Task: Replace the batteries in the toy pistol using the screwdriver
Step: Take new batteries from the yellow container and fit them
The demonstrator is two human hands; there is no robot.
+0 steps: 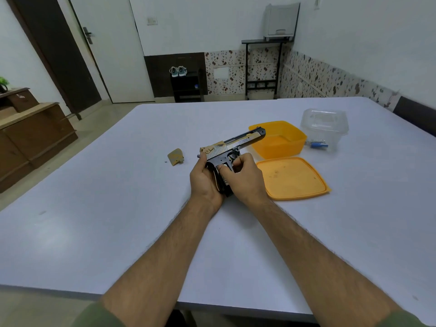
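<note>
A black and gold toy pistol (232,147) is held above the middle of the white table (118,208), barrel pointing up and to the right. My left hand (204,182) grips its handle from the left and below. My right hand (244,179) has its thumb and fingers curled at the open side of the handle, where a pale battery shows. The tan grip cover (175,156) lies on the table to the left, with a tiny dark screw (165,162) beside it. A blue-handled screwdriver (318,145) lies by the clear box.
An orange plastic container (295,142) stands just behind the pistol, its orange lid (293,178) flat on the table to the right of my hands. A clear plastic box (324,126) stands further right. A brown cabinet (30,138) is left of the table.
</note>
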